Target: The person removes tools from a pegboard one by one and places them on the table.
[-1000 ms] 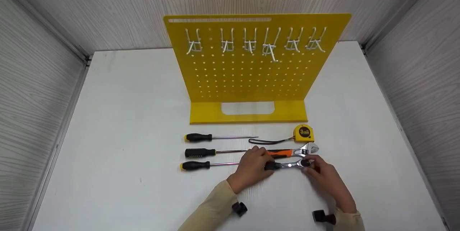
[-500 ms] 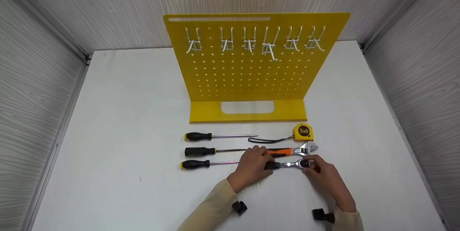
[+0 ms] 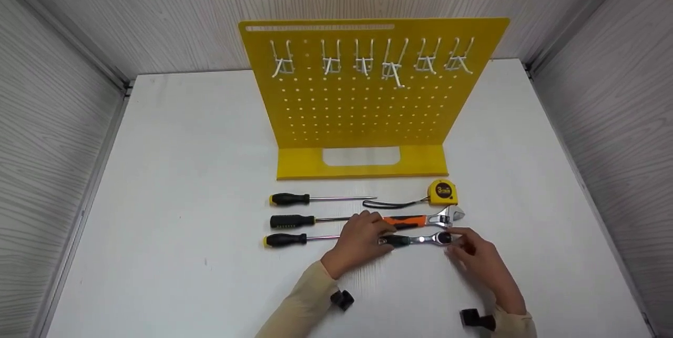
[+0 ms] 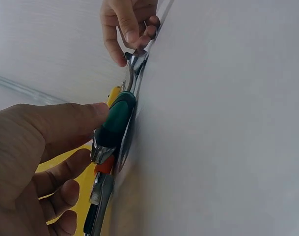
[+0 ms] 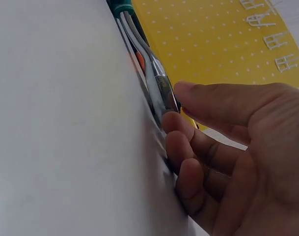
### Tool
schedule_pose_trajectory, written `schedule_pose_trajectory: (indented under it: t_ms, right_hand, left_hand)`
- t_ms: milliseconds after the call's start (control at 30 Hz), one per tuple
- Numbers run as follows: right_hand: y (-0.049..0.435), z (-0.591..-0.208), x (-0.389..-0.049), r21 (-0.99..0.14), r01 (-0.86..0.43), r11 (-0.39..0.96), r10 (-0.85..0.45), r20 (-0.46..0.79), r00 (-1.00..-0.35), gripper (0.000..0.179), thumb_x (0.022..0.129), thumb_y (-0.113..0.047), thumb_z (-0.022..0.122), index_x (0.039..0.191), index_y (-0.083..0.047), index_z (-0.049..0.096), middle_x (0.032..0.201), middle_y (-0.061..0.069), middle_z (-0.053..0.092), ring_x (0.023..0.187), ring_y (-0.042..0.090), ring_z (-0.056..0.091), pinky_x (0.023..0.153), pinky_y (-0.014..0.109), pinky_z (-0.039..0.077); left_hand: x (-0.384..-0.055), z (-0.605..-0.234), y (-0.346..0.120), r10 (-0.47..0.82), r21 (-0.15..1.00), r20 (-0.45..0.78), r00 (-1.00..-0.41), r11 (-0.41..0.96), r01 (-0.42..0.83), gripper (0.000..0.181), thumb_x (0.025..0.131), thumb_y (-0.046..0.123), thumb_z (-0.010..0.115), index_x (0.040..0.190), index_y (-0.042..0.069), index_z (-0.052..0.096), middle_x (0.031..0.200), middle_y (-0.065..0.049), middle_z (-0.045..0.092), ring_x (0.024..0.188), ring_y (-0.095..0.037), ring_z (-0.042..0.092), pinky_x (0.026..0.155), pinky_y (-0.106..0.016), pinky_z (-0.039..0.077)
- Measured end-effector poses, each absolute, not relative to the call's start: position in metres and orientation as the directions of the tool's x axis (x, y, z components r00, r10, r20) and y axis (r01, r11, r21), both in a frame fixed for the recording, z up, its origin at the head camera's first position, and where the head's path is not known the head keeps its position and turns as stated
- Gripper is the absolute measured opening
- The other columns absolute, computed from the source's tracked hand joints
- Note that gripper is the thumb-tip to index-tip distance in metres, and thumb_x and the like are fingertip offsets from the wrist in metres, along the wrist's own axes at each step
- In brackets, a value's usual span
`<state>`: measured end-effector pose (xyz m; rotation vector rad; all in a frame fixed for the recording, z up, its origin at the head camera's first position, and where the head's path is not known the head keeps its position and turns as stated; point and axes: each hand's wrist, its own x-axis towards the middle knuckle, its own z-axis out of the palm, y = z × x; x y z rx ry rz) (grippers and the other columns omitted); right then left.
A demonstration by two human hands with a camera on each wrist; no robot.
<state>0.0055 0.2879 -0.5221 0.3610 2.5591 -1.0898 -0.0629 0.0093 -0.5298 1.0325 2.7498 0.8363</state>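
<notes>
A ratchet wrench [image 3: 420,240] lies flat on the white table, its round head to the right; its dark grip looks green and black in the left wrist view. My left hand [image 3: 360,238] is at the grip end, fingers loosely bent, thumb beside the green grip [image 4: 119,115]. At the other end, my right hand [image 3: 483,262] has its thumb and forefinger parted next to the head [image 5: 165,91], not pinching it. Just behind lies an adjustable wrench [image 3: 410,221] with an orange and black handle, partly hidden by my left hand.
Three screwdrivers [image 3: 290,200] lie parallel on the left, two with tips hidden by my left hand. A yellow tape measure [image 3: 442,192] with a black strap sits behind the wrenches. Beyond stands a yellow pegboard [image 3: 363,106] carrying several white hooks [image 3: 364,64].
My left hand has slid left along the ratchet wrench, uncovering more of its grip. My right hand has drawn slightly right from the head. The ratchet wrench stays about where it was.
</notes>
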Motion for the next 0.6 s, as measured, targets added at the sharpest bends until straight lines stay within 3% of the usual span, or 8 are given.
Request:
schedule_pose_trajectory:
  t_ms: [267, 600]
  right_hand:
    - [0.287, -0.51, 0.007, -0.664, 0.364, 0.653, 0.123, -0.381, -0.916, 0.039, 0.093, -0.008, 0.056, 0.131, -0.013, 0.054, 0.095, 0.007, 0.063, 0.079, 0.017, 0.052, 0.062, 0.024, 0.045]
    - [0.281, -0.499, 0.008, -0.685, 0.31, 0.66, 0.132, -0.301, -0.945, 0.035, 0.094, -0.017, 0.062, 0.128, -0.015, 0.058, 0.096, 0.005, 0.063, 0.082, 0.014, 0.052, 0.071, 0.021, 0.045]
  left_hand:
    - [-0.06, -0.528, 0.001, 0.613, 0.559, 0.109, -0.782, 0.613, 0.558, 0.028, 0.081, 0.036, 0.075, 0.106, 0.023, 0.073, 0.092, 0.007, 0.063, 0.079, -0.011, 0.051, 0.07, -0.021, 0.036]
    - [-0.059, -0.528, -0.008, 0.584, 0.644, 0.108, -0.805, 0.576, 0.504, 0.028, 0.083, 0.036, 0.074, 0.106, 0.02, 0.071, 0.094, 0.005, 0.065, 0.084, -0.011, 0.053, 0.075, -0.024, 0.04]
